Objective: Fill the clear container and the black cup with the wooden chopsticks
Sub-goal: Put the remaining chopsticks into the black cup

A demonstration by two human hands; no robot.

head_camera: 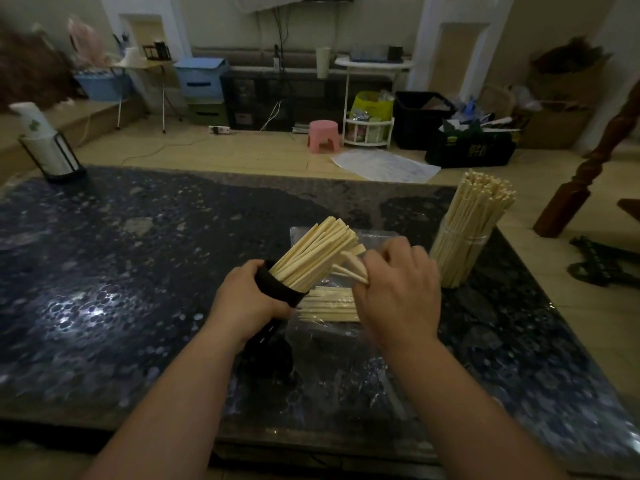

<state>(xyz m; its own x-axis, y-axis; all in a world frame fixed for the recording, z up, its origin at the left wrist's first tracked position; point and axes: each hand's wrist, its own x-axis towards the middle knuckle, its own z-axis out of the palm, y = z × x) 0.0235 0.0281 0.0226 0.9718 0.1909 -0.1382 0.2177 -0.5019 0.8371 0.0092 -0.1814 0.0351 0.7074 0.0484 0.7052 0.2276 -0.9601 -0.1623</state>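
My left hand (247, 299) grips the black cup (280, 287), tilted to the right above the table, with a bundle of wooden chopsticks (318, 249) fanning out of its mouth. My right hand (398, 289) pinches a few blurred chopsticks (351, 268) just right of the cup's mouth. Under both hands several loose chopsticks (329, 306) lie on a clear plastic wrapper (332, 341). The clear container (460, 252) stands upright to the right, packed with chopsticks that rise well above its rim.
A dark speckled stone table (138, 289) carries everything. A white spray bottle in a black wire holder (45, 143) stands at its far left corner. A brown wooden post (588, 168) is off the right edge. Beyond lie a pink stool (323, 135), crates and shelves.
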